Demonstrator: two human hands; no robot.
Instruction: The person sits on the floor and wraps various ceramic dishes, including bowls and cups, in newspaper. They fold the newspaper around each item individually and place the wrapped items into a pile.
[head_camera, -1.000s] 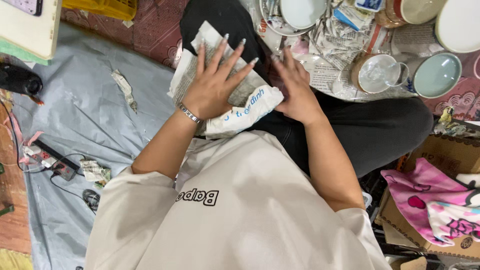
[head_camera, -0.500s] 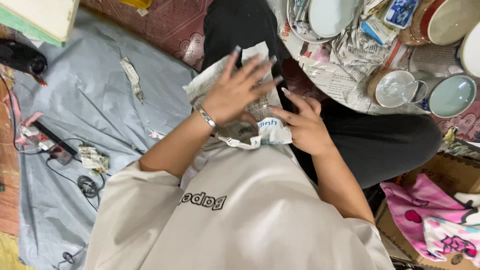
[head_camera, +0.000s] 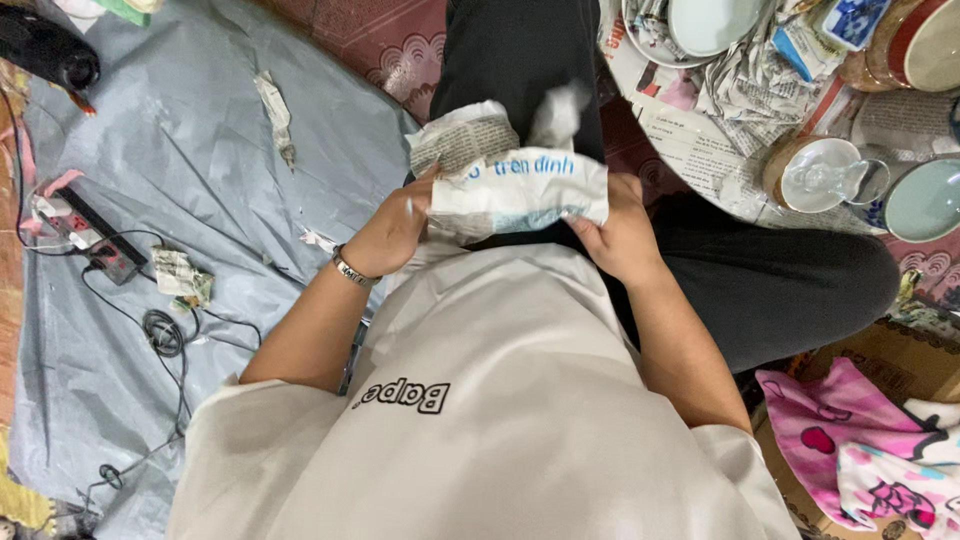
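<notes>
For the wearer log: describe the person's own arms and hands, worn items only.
Both forearms are bare below loose, short, off-white T-shirt sleeves. The left hand has a thin silver bracelet at the wrist; the right hand shows nothing worn. The fingernails are long and pale. No gloves are worn.

Newspaper-wrapped bundle, held above the lap of a seated person. The wrapping is crumpled newsprint, mostly white with grey columns of text and a band of blue lettering across the near face. The bundle lies roughly horizontal; a loose twist of paper sticks up at its far edge. What is inside is hidden.
</notes>
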